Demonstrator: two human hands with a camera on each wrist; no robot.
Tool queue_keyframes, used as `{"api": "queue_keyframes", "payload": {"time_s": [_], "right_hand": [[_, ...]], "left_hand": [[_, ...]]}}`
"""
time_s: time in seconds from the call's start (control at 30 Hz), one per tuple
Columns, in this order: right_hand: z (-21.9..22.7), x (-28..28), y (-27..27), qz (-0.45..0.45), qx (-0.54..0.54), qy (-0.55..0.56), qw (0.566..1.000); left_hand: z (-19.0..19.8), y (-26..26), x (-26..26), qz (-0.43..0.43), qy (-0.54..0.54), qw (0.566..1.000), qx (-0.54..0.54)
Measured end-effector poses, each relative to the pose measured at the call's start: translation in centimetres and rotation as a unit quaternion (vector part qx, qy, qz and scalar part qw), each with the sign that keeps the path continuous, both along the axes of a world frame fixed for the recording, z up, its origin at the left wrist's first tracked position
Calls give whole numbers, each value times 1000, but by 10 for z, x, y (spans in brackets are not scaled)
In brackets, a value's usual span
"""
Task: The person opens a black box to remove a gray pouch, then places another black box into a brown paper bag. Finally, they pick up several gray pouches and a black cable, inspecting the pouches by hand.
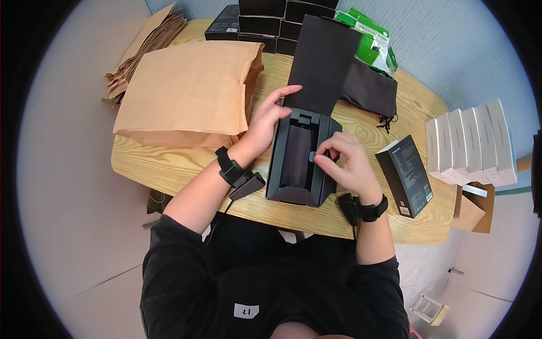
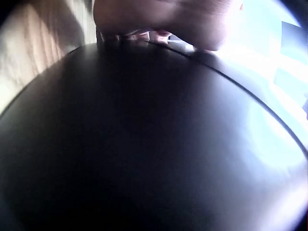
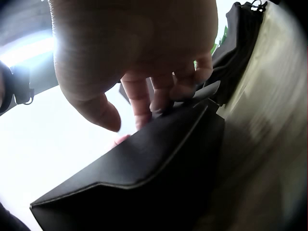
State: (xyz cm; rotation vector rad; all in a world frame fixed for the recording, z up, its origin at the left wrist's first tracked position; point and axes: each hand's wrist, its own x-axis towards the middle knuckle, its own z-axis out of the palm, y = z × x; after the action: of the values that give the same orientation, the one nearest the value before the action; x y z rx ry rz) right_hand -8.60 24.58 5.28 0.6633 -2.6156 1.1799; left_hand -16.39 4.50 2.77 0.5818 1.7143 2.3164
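A black box [image 1: 278,169] lies open on the table, its flat lid [image 1: 324,62] folded back away from the person. Inside its recess is a dark, smooth insert [image 1: 300,152]. My left hand [image 1: 264,124] rests along the box's upper left side, thumb at the corner and index finger stretched toward the lid. In the left wrist view that hand [image 2: 163,17] lies over a dark surface. At the recess's right edge, my right hand [image 1: 353,161] pinches a small pale tab [image 1: 312,156] between thumb and index finger. Its other fingers [image 3: 161,94] bend over the box's side wall.
A brown paper bag [image 1: 186,90] lies left, with folded bags [image 1: 147,42] behind. Black boxes [image 1: 262,25] and green packages [image 1: 370,42] stand at the back. A black drawstring pouch [image 1: 370,87], an upright black box [image 1: 405,175] and several white boxes [image 1: 471,144] are at right.
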Motion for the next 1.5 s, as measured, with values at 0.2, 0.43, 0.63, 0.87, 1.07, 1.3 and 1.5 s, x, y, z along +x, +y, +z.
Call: {"api": "queue_keyframes", "payload": {"time_s": [0.2, 0.43, 0.63, 0.87, 1.07, 1.3, 1.5], "right_hand": [[7, 5, -30, -60, 128, 109, 984], [4, 6, -35, -89, 194, 83, 973], [7, 9, -53, -143, 238, 101, 955], [3, 7, -45, -122, 199, 73, 970], [-14, -4, -16, -81, -41, 54, 994], [22, 10, 19, -33, -676, -197, 709], [-13, 6, 63, -176, -603, 108, 771]], "left_hand": [[-1, 4, 4, -21, 22, 1000, 0], [9, 4, 11, -10, 23, 999, 24], [7, 6, 11, 15, 44, 998, -37], [4, 2, 9, 25, 63, 998, -13], [9, 3, 11, 19, 42, 998, -35], [-3, 9, 8, 64, 81, 995, 16], [-11, 3, 4, -4, 94, 995, 29]]}}
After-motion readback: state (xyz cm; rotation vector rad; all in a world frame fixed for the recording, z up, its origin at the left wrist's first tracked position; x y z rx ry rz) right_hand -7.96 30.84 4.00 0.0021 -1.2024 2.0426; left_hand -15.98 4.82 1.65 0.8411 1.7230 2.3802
